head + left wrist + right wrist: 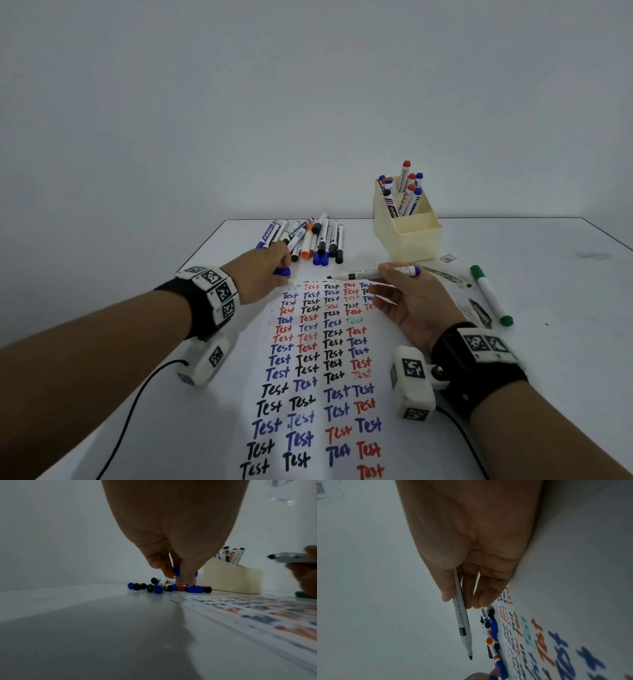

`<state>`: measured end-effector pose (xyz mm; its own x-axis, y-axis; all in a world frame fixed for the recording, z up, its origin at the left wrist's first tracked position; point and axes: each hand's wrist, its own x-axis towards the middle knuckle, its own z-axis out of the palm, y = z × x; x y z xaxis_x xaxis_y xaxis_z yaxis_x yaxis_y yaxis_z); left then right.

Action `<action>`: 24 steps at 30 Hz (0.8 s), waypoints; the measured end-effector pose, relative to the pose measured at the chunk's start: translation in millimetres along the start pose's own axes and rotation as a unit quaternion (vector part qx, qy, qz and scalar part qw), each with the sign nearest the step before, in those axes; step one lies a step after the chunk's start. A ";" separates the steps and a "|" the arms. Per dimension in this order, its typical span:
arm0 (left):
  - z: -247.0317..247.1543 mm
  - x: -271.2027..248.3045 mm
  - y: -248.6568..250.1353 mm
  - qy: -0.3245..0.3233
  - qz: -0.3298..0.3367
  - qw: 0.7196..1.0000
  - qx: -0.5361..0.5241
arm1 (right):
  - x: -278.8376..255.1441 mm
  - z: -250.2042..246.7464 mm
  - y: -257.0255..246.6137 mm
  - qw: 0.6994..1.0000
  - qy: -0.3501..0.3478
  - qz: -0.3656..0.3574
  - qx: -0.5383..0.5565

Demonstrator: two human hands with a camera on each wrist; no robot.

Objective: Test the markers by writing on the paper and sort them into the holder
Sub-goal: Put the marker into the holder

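Two hands over a white table against a bare pale wall, one with an uncapped marker, one with its blue cap.

The white table (pixel 548 342) carries a paper (pixel 318 377) filled with rows of "Test" in black, blue and red; a pile of markers (pixel 308 240) lies just beyond its far edge, and a cream holder (pixel 411 236) with markers standing in its rear compartment sits to the right, a green marker (pixel 491 295) lying near it. The right hand (pixel 407 298) pinches the uncapped marker (pixel 373 273) level above the paper. The left hand (pixel 263 274) grips a blue cap (pixel 282 271). Only the left wrist view shows fingers (pixel 187 577) curled round that cap above the pile; only the right wrist view shows the marker's dark tip (pixel 350 657).
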<state>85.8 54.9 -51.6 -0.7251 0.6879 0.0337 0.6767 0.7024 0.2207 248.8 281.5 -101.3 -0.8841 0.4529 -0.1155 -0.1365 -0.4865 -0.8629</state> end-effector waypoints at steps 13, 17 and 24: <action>6.8 33.1 -0.3 -0.023 -0.014 0.994 0.110 | -3.1 0.7 -1.1 1.000 -0.003 0.007 0.004; 5.3 21.8 -5.9 0.010 -0.027 0.994 0.104 | -1.7 0.6 -0.5 1.000 0.002 0.007 0.006; 22.4 -29.9 -15.1 -0.060 0.075 0.990 0.107 | 0.9 -0.4 0.6 0.999 0.010 0.007 0.053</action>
<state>100.2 27.8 -77.8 -0.6025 0.7952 -0.0683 0.7965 0.6045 0.0108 248.2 281.9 -102.2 -0.8772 0.4598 -0.1383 -0.1714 -0.5689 -0.8043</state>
